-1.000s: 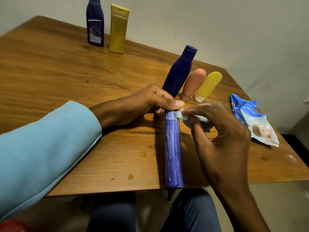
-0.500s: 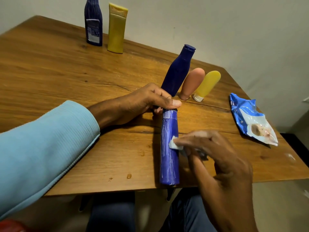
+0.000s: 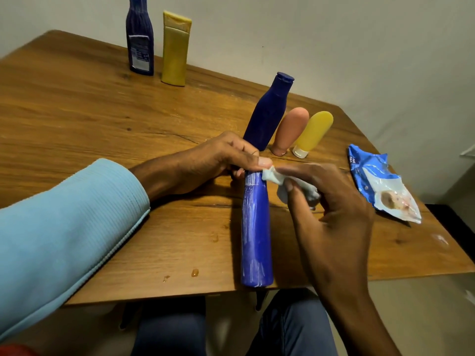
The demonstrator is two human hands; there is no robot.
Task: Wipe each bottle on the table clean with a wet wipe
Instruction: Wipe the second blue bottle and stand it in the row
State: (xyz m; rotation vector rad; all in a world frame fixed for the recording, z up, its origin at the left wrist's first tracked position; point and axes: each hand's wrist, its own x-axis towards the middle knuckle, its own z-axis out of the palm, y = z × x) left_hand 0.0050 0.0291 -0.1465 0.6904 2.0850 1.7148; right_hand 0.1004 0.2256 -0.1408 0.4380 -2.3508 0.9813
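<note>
Left hand (image 3: 218, 160) grip pinches top of long blue plastic bottle (image 3: 255, 232) lying on worktop (image 3: 102, 119); right hand (image 3: 331, 209) grip clamps crumpled white wet wipe (image 3: 276, 177) against bottle's upper side, just beside left grip.

Wooden table (image 3: 77, 124) — six bottles, blue wipe packet (image 3: 380, 186), droplets (image 3: 194, 272)

Long blue bottle (image 3: 256, 235) lying flat at the near edge, streaked wet, crumpled white wet wipe (image 3: 282, 182) against its far end, dark blue bottle (image 3: 267, 116), peach tube (image 3: 290, 131), yellow tube (image 3: 313, 133) standing behind, navy bottle (image 3: 140, 37) and mustard tube (image 3: 175, 50) upright far left.
</note>
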